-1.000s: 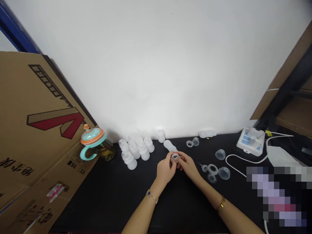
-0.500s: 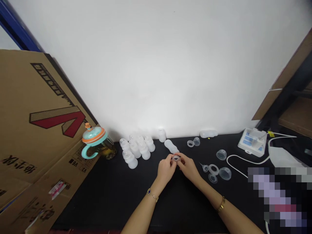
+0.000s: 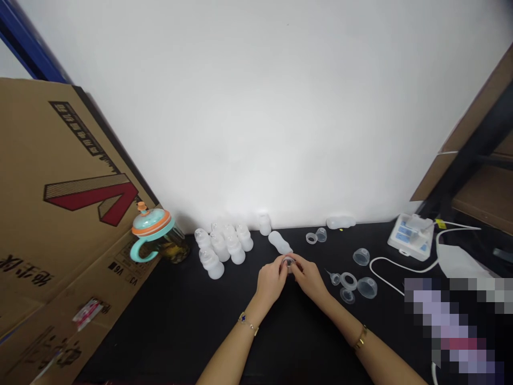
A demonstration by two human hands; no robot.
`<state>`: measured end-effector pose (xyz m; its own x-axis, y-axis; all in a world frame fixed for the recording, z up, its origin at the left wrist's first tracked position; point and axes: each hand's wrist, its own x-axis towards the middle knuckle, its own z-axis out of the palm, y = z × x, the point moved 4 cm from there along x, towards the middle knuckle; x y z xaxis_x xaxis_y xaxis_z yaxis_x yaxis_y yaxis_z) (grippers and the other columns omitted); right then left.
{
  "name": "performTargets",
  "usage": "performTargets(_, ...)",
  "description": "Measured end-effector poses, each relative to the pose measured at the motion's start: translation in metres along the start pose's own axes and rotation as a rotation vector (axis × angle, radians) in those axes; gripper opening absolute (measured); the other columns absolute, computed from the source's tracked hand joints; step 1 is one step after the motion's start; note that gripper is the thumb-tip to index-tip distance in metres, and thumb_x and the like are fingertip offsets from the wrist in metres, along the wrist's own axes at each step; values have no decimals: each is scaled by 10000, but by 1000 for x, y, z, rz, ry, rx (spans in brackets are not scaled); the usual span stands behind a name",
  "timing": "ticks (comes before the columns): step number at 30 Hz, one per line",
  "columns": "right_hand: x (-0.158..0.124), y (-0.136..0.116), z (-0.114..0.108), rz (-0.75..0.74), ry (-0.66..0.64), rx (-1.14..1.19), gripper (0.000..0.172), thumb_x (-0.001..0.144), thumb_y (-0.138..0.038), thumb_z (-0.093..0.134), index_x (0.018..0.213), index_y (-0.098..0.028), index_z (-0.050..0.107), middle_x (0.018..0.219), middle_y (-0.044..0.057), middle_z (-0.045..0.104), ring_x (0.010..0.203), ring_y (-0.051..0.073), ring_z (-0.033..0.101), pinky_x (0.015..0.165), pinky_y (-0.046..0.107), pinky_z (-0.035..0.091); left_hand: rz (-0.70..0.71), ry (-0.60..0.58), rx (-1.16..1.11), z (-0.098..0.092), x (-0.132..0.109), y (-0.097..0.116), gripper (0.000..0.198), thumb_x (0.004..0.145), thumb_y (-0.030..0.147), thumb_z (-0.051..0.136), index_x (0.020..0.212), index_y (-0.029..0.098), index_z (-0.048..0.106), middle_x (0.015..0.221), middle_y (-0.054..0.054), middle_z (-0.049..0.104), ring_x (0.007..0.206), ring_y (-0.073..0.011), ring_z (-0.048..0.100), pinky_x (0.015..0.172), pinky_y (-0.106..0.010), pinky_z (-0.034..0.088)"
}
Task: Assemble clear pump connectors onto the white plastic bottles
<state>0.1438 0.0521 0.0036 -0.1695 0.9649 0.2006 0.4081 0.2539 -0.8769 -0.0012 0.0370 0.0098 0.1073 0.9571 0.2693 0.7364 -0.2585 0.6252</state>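
Note:
Above the black table (image 3: 188, 321), my left hand (image 3: 270, 282) and my right hand (image 3: 309, 278) meet and pinch one small clear plastic ring piece (image 3: 287, 262) between their fingertips. Both hands have their fingers curled round it. Just behind the hands a white bottle (image 3: 279, 241) lies on its side. A cluster of several small white bottles (image 3: 222, 247) stands to the left. Clear caps and rings (image 3: 352, 284) lie to the right of my right hand.
A large cardboard box (image 3: 60, 214) leans at the left, with a teal and orange handled cup (image 3: 154, 235) beside it. A white device (image 3: 409, 236) with a white cable (image 3: 385, 264) sits at the right. More clear parts (image 3: 316, 235) and a lying bottle (image 3: 340, 221) line the white wall.
Both hands keep working the small clear piece between the fingertips, staying in almost the same spot. The view shifts slightly.

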Motion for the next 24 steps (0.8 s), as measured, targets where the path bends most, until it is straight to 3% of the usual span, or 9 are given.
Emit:
performTargets(6, 1, 2, 1, -14, -5, -72, 468, 958, -415, 425, 1214, -185, 742, 827, 76, 782, 653, 228, 710, 617, 289, 511, -5, -25, 37, 2, 1, -2, 341, 1037, 333, 412, 1231, 243, 679, 922, -58, 795, 807, -220, 754, 757, -292, 536)
performTargets(24, 0, 0, 0, -6, 19, -15, 425, 952, -436, 484, 1150, -195, 772, 883, 76, 800, 705, 238, 731, 636, 291, 540, 32, 42, 50, 0, -1, 1, 348, 1052, 347, 408, 1196, 237, 705, 964, -61, 804, 827, -236, 762, 733, -295, 535)
